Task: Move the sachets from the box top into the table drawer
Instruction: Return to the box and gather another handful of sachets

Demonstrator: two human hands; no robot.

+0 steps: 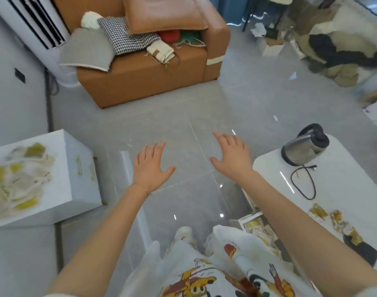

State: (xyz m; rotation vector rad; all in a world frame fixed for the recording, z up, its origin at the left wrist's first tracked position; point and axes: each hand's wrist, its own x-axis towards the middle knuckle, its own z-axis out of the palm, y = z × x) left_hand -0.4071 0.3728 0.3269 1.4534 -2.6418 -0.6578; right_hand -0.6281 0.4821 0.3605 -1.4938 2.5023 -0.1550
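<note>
Sachets (18,179) lie flat in a loose yellow-and-cream heap on top of the white box (76,181), well to the left of the left hand (150,168) and a little nearer the person than it. They overlap and point many ways, so no shared long axis can be made out through the blur. The heap as a whole stretches along the box top from its near edge towards its far edge.

Both hands are held out palm down above the grey floor (183,125), apart from each other, fingers spread and nearly straight, with nothing in either. The right hand (232,156) sits slightly farther out than the left.

Behind the right hand, under that forearm, the drawer (250,217) stands pulled out from the white table (343,179). Stowed sachets (260,229) show inside it, partly hidden by the arm. To the right of the right hand a steel kettle (305,144) stands on the table, its black cord (305,183) looped just beside it. Further back, right of the forearm, a few loose sachets (333,221) lie on the tabletop.
</note>
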